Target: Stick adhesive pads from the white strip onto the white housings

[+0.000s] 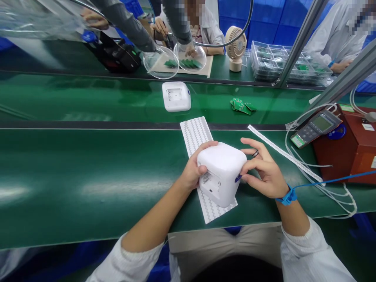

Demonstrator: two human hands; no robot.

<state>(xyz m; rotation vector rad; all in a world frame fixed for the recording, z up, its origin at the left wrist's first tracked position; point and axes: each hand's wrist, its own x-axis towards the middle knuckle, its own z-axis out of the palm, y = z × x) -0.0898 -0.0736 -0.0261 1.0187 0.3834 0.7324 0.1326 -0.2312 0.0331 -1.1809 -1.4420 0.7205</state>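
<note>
Right hand [266, 174] has thumb and index curled together at the blue tab [237, 178] on the side of the white housing [223, 156]; can't make out if they're actually pinching it. Left hand [195, 166] grips the other side, probably to keep it steady over the patterned sheet [198, 135]. Further out, the wrist strap's [288, 197] cord [337, 179] runs past white cables [355, 206], so maybe a snag risk. Also a paper strip [282, 151], meter [319, 123], loose green boards [242, 106], another white shell [176, 103].
</note>
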